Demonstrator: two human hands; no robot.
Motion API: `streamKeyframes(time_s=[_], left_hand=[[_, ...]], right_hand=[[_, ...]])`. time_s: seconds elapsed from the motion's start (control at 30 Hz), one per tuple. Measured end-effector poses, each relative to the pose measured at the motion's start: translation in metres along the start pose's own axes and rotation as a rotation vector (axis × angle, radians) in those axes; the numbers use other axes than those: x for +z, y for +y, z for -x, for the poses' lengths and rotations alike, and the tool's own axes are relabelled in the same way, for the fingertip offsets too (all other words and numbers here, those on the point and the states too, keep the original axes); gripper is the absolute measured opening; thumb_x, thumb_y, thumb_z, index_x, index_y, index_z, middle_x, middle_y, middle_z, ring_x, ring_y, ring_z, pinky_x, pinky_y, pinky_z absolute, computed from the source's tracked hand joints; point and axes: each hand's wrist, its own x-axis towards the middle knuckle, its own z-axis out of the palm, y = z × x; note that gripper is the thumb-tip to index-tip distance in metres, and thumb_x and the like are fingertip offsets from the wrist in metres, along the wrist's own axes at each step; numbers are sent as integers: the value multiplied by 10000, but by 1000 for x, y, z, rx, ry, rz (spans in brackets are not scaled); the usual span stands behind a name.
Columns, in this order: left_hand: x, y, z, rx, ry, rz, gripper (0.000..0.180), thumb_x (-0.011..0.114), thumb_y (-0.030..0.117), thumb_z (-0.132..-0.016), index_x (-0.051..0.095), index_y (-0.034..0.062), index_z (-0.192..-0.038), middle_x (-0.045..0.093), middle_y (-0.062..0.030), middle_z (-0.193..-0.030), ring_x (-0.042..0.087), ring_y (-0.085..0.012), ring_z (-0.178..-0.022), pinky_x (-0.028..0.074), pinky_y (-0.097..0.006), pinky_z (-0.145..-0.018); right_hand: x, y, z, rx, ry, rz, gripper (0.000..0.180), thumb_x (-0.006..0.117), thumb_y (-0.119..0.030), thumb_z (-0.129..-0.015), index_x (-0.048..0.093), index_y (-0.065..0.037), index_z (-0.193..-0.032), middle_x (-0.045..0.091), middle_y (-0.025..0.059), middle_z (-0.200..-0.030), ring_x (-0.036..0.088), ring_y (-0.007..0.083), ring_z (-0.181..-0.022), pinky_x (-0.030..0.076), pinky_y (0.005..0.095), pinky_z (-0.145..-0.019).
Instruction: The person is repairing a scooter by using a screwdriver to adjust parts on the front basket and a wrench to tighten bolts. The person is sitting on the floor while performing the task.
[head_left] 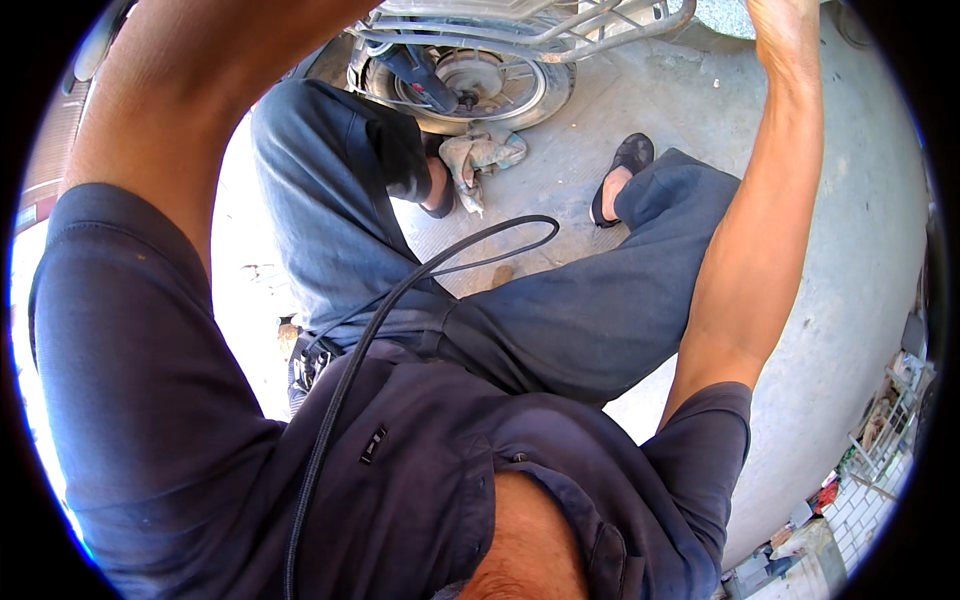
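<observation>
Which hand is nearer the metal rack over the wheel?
Right. The right hand reaches up beside the end of the metal rack. The left hand is out of frame; only its forearm shows, left of the rack.

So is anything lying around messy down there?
Yes: a crumpled rag lies on the concrete floor beside the wheel, and a black cable loops loose across the person's lap.
</observation>
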Motion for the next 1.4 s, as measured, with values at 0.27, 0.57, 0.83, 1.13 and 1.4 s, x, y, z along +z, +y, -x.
streamKeyframes(time_s=[0.27, 0.57, 0.83, 1.13, 1.4], left_hand=[[0, -2, -6, -7, -1, 36, 319, 499, 208, -1039, 561, 17, -1288, 609, -211, -1289, 644, -346, -1152, 521, -443, -946], [0, -2, -13, -17, -11, 80, 315, 502, 213, -1036, 585, 13, -1265, 633, -218, -1262, 664, -355, -1127, 540, -452, -924], [-4, -2, -17, -24, -26, 112, 314, 504, 217, -1032, 607, 10, -1244, 655, -224, -1238, 682, -362, -1105, 556, -461, -905], [-5, -3, -26, -33, -52, 146, 315, 506, 222, -1029, 631, 6, -1221, 680, -230, -1211, 702, -371, -1079, 574, -471, -883], [-8, -4, -45, -47, -84, 201, 318, 508, 226, -1026, 652, 3, -1201, 702, -236, -1187, 720, -378, -1057, 591, -480, -863]], right_hand=[[-1, -25, 33, -78, -51, 28, 358, 769, -142, -897, 676, 54, -1181, 717, 72, -868, 637, 93, -679, 499, 217, -598], [5, -34, 46, -90, -173, -59, 269, 744, -35, -893, 685, 0, -1152, 725, 46, -906, 624, 53, -702, 474, 201, -591], [6, -29, 32, -58, 19, 136, 359, 760, -150, -898, 676, 82, -1158, 709, 73, -829, 622, 87, -659, 477, 226, -561], [3, -26, 24, -20, -1, 140, 346, 748, -127, -902, 675, 95, -1157, 698, 75, -794, 620, 92, -652, 474, 230, -557], [-8, -35, 39, -46, -192, 64, 238, 749, -61, -895, 687, 25, -1108, 711, 45, -868, 619, 72, -682, 479, 207, -610]])
